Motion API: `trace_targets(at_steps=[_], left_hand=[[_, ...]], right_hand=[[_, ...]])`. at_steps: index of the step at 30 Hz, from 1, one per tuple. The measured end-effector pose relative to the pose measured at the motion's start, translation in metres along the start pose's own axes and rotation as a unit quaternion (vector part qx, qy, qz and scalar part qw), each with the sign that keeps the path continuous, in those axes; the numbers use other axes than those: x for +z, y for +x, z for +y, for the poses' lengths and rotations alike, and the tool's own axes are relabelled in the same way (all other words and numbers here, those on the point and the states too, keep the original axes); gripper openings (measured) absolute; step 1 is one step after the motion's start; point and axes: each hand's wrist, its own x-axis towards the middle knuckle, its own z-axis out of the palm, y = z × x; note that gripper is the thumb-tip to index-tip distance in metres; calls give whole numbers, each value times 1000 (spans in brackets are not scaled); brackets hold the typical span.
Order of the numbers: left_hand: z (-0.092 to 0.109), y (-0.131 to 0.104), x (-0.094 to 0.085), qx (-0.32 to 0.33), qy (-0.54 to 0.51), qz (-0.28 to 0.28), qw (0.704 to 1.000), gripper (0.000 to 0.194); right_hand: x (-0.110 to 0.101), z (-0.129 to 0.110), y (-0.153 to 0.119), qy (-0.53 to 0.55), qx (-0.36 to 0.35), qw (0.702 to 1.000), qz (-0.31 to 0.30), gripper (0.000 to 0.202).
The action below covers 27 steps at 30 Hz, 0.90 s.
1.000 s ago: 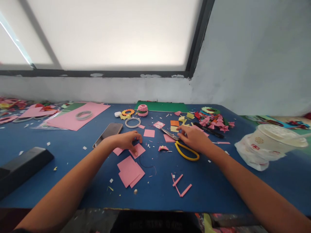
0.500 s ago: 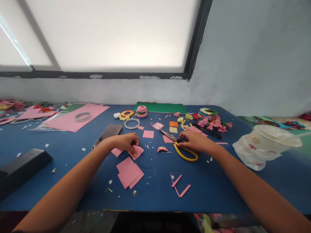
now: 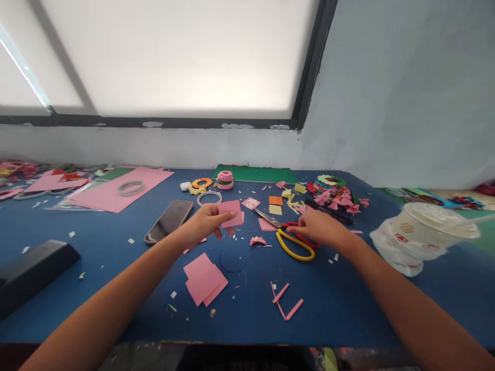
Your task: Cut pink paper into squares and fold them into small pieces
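Between thumb and fingers, my left hand (image 3: 209,225) holds a pink paper square (image 3: 229,210) raised above the blue table. My right hand (image 3: 317,226) is over the handles of the scissors (image 3: 295,245), which have yellow and red grips and blades pointing up and left; its fingers look bent, and whether they grip the handles is unclear. A stack of pink squares (image 3: 201,278) lies below my left hand. A small folded pink piece (image 3: 257,240) sits between the hands. Pink strips (image 3: 295,309) lie nearer the front edge.
A phone (image 3: 170,219) lies left of my left hand, with a dark case-like object (image 3: 42,273) farther left. Behind are tape rolls (image 3: 209,198), paper rings (image 3: 225,179) and pink sheets (image 3: 112,193). A bagged cup (image 3: 421,232) stands right, beyond a folded-paper pile (image 3: 336,193).
My left hand has lifted a pink square off the table and tilted it up. My right hand has shifted slightly, and the red scissor handle now shows.
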Motion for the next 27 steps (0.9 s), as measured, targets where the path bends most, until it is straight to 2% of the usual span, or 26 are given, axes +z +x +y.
trace_targets(at_steps=[1,6,11,15,19,22,27], left_hand=[[2,-3,5,-3,-28,-10,1000,26],[11,-18,27,-18,-119,-29,992,32],[15,-28,36,-6,-128,-38,991,32],[16,-30,36,-15,-134,-27,991,28],[15,-29,33,-15,-126,7,992,26],[13,-27,30,10,-79,28,996,29],[13,-28,26,82,79,99,989,30]], right_hand=[[1,-5,-3,9,-12,1000,-23,44],[8,-12,-6,14,-18,1000,9,31],[11,-6,-4,33,-34,999,-14,29],[10,-10,-2,89,-47,992,71,25],[3,-13,-1,152,-92,968,178,37],[-5,-9,-4,125,-100,956,247,42],[-11,-6,-13,15,-132,943,306,39]])
